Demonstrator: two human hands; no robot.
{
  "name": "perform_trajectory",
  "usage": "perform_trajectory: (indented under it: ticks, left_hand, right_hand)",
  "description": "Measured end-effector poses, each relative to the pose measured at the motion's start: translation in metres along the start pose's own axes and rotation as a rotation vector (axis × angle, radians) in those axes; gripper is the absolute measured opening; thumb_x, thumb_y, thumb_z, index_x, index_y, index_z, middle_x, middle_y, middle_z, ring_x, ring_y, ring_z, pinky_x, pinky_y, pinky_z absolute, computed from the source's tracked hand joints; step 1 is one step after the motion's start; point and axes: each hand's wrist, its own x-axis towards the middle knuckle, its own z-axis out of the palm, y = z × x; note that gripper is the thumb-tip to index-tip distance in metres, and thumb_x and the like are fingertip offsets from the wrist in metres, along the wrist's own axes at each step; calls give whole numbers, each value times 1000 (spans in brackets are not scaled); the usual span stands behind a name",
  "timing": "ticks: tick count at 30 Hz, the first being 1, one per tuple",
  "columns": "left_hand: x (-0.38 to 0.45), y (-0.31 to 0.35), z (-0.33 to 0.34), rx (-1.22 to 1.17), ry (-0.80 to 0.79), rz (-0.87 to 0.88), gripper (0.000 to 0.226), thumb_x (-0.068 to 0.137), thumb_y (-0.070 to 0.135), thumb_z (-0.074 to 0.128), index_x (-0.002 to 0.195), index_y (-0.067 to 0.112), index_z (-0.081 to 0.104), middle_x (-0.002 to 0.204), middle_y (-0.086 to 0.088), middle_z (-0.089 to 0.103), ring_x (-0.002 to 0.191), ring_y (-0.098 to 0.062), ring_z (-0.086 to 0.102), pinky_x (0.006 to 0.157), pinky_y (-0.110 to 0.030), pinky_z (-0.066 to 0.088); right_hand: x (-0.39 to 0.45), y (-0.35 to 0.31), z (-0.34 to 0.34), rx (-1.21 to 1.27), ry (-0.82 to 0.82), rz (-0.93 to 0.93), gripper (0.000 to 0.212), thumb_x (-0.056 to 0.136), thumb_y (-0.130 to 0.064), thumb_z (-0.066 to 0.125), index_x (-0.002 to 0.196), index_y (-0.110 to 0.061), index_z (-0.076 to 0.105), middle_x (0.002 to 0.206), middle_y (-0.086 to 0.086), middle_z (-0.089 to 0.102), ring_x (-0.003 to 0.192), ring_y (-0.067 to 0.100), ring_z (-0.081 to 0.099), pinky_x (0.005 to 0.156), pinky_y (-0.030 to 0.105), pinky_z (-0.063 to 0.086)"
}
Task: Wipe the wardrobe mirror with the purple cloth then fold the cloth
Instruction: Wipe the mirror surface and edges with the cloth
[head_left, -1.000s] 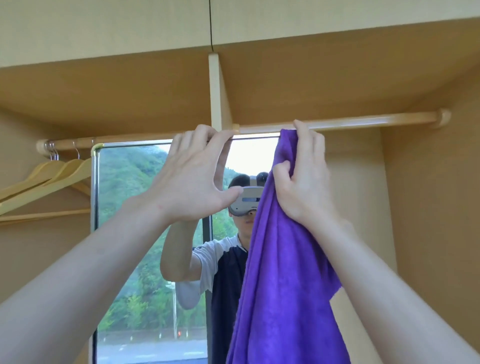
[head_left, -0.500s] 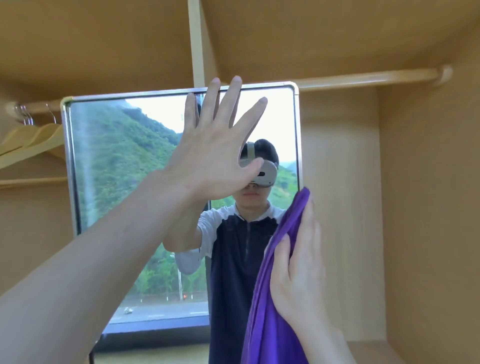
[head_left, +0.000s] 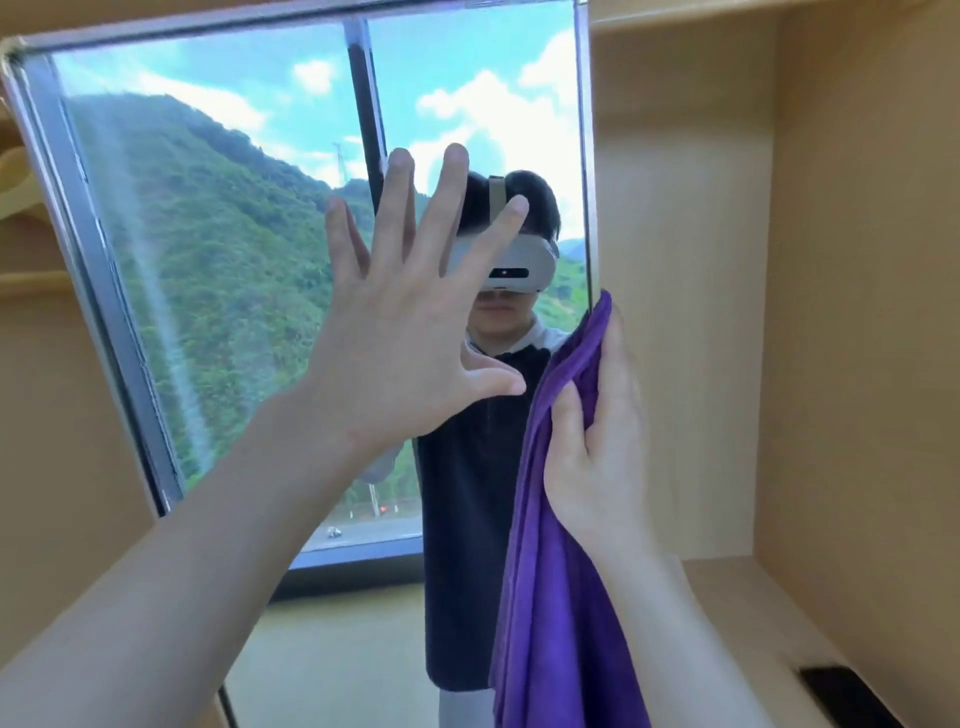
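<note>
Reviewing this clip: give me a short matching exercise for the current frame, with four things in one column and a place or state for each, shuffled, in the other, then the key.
Things:
1. left hand
2. right hand
3. purple cloth
4. black object

States or places:
A. hangs down along the mirror's right edge
B. lies on the wardrobe shelf at lower right
C. fingers spread, flat toward the mirror glass
D. presses the cloth, thumb hooked round its edge

Pairs: 1-C, 2-D, 3-A, 4-B
</note>
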Motion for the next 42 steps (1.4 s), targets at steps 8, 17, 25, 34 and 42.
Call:
perform_trajectory:
  ticks: [8,17,25,34,42]
  left_hand:
    - [-1,-1,-1,-57,19,-1,121,65,88,58,161,37,5,170,-8,-10,154,-39,-13,115,-72,-2]
    - [-1,-3,3,-45,32,-2,122,64,88,59,161,37,5,170,-8,-8,154,-40,-10,114,-73,0]
    - [-1,-2,2,-38,16,5,122,66,88,60,161,36,3,170,-8,-10,154,-40,-12,115,-73,-1]
    - [-2,-1,-1,-54,2,-3,122,65,89,56,161,36,2,170,-6,-12,154,-37,-15,115,-69,-5]
    - [-3,-1,-1,-72,-6,-16,122,67,87,59,160,38,-2,169,-4,-16,153,-36,-18,116,-68,-7]
  right_hand:
    - [-14,1,3,22,46,38,62,107,-19,41,164,-29,20,141,-50,27,131,-25,34,99,-5,25]
    - [-110,35,-4,-12,1,319,56,99,-49,34,154,-52,28,133,4,67,119,28,66,98,52,56]
    - [-70,20,0,-16,67,308,47,98,-47,28,137,-31,48,111,-5,73,98,12,70,91,43,57]
    - [34,-19,10,92,208,161,35,102,-26,40,129,-15,60,92,-37,62,86,-10,60,73,3,40]
    - [-82,20,7,19,154,374,37,98,-47,35,130,-39,52,99,-18,69,89,6,68,80,21,56]
